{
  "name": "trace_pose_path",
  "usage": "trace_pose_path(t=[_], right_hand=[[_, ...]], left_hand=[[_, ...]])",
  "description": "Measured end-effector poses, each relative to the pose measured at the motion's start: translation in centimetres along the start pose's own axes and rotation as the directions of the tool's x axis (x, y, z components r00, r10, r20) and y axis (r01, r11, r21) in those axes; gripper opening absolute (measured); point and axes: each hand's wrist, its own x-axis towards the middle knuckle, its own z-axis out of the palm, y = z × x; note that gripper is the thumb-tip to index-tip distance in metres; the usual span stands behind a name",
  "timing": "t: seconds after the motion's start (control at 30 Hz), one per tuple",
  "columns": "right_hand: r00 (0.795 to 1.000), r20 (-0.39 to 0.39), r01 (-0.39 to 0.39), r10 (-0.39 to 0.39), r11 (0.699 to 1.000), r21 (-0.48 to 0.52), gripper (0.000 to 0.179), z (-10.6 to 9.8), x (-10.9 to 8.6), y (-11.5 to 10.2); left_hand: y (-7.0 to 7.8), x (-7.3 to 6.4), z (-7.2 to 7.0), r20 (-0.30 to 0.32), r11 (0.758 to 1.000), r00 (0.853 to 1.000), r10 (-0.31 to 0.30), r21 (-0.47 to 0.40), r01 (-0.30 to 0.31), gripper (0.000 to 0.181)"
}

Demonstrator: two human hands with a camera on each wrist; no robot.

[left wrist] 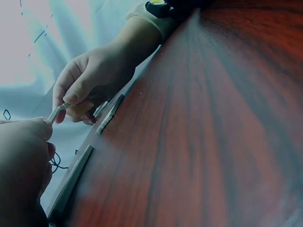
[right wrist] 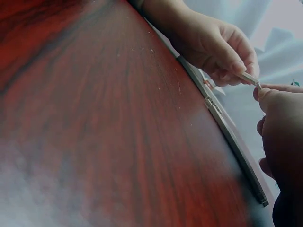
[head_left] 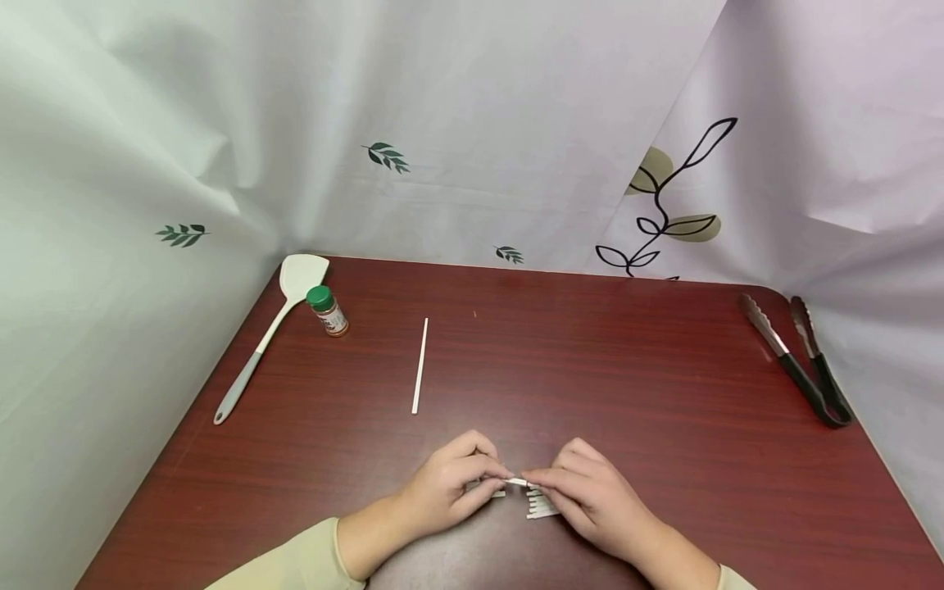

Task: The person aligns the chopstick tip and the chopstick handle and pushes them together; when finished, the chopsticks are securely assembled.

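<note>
Between the fingertips of both hands is a thin white stick (head_left: pixel 516 482), held above the table near its front edge. My left hand (head_left: pixel 450 483) pinches one end between thumb and fingers. The other end is pinched by my right hand (head_left: pixel 597 500). A kink or break shows in the stick (right wrist: pixel 251 79) close to the right fingertips. Several white stick pieces (head_left: pixel 542 506) lie side by side below the right hand, partly hidden by it. Another white piece (head_left: pixel 500 494) pokes out from beneath the left hand. Farther back, a longer white stick (head_left: pixel 420 366) lies on the table.
On the dark red table (head_left: pixel 590 369), a white spatula with a grey handle (head_left: pixel 301 274) lies at the back left. A green-capped spice jar (head_left: pixel 329 313) stands beside it. Black-handled metal tongs (head_left: pixel 807 377) lie spread at the right edge. White patterned cloth (head_left: pixel 479 123) encloses the table's back and sides.
</note>
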Motion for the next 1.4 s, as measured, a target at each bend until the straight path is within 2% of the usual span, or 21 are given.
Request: trace_pose_path(t=[0.47, 0.93, 1.17, 1.4], right_hand=[[1.000, 0.025, -0.007, 0.006, 1.000, 0.009, 0.023, 0.0, -0.4, 0.2], [1.000, -0.023, 0.003, -0.003, 1.000, -0.008, 0.020, -0.1, 0.2, -0.2], [0.998, -0.051, -0.049, 0.048, 0.998, -0.027, 0.019, 0.1, 0.2, -0.7], [0.993, -0.038, -0.114, 0.113, 0.993, -0.042, 0.017, 0.5, -0.2, -1.1]], left_hand=[[0.2, 0.0, -0.2, 0.028, 1.000, 1.000, 0.000, 0.020, -0.001, 0.012], [0.1, 0.0, -0.1, 0.054, 0.996, 0.999, 0.009, 0.094, -0.014, 0.008], [0.1, 0.0, -0.1, 0.081, 0.994, 0.997, -0.001, 0.108, -0.008, 0.012], [0.1, 0.2, -0.2, 0.124, 0.996, 0.992, 0.002, 0.084, -0.013, 0.015]])
